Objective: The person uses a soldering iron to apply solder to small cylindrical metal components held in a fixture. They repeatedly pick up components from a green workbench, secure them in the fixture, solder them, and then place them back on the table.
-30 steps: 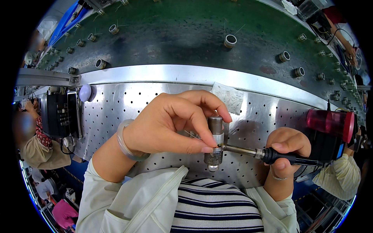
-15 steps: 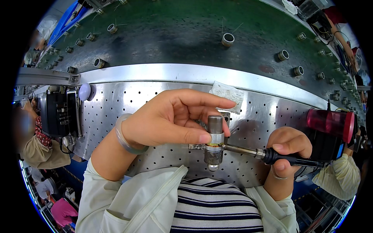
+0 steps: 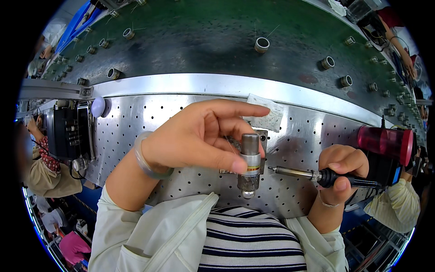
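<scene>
A metal ring [image 3: 250, 163] with a yellowish band and fine wire sits around an upright steel post fixture [image 3: 249, 144]. My left hand [image 3: 199, 136] grips this ring, thumb against its near left side and other fingers curled behind the post; the index finger stretches out above. A thin wire shows by the fingers. My right hand [image 3: 345, 170] is closed around the black handle of a soldering iron [image 3: 297, 172]. The iron's tip points left and is a small gap away from the ring and fixture.
Beyond the perforated metal plate [image 3: 131, 136] runs a dark green belt [image 3: 190, 50] with several loose metal rings [image 3: 345, 81]. A white pad [image 3: 270, 119] lies behind the fixture. A pink translucent cylinder [image 3: 383, 141] stands at right, a purple knob [image 3: 98, 107] at left. Other people sit on both sides.
The soldering iron has drawn back to the right, its tip off the ring. My left hand has shifted only slightly. Rings on the belt have slid a little left.
</scene>
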### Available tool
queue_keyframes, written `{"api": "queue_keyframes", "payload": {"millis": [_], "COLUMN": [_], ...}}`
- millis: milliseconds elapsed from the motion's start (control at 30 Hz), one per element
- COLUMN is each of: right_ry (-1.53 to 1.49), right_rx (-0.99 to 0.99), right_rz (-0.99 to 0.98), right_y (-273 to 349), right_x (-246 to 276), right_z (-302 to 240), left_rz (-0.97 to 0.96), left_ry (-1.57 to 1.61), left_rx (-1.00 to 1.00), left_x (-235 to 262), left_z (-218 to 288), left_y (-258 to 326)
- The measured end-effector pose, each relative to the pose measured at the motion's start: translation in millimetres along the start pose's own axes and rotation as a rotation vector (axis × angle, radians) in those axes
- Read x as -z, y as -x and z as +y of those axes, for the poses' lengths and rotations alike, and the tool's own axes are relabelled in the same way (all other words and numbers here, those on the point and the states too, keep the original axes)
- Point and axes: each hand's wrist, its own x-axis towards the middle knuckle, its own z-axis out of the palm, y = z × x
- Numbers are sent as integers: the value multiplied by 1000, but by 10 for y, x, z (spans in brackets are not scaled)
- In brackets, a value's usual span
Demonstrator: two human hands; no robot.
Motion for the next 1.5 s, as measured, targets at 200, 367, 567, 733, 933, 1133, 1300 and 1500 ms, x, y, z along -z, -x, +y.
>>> {"api": "queue_keyframes", "payload": {"millis": [200,367,567,733,933,1133,1300,1500], "right_ry": [-47,-36,4,4,-55,-21,32,98], "right_rx": [-33,-90,-119,-139,-131,-113,-88,-35], "right_rz": [10,37,44,95,38,6,-38,-103], "right_y": [-24,12,7,4,-25,-23,-20,-42], "right_x": [-42,-65,-93,-71,-76,-50,-41,-6], "right_z": [-3,-15,-17,-54,-31,-26,-28,-28], "left_rz": [-13,77,97,86,76,71,80,98], "left_ry": [102,12,-27,14,37,49,60,49], "left_rx": [32,52,47,30,29,39,37,42], "left_x": [72,18,-14,-23,-8,-9,-12,-32], "left_z": [-16,-53,-51,-63,-57,-55,-56,-46], "left_y": [-5,4,-11,-8,-6,-18,-14,-13]}}
